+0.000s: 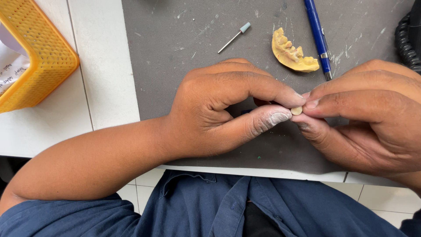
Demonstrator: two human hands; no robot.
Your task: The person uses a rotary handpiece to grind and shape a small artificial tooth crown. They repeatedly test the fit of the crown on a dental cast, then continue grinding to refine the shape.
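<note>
My left hand (219,114) and my right hand (372,118) meet fingertip to fingertip over a grey mat (175,66). Between them they pinch a small round cream-coloured piece (297,110). My left thumb tip is dusted with white powder. Something dark red and blue shows behind my left fingers, mostly hidden. A yellow dental cast (291,55) with moulded teeth lies on the mat just beyond my fingers.
A blue pen (318,35) lies beside the cast, and a thin rod with a pale blue tip (234,37) rests to its left. A yellow mesh basket (35,52) holding papers stands at far left. A black coiled cable (405,39) sits at the right edge.
</note>
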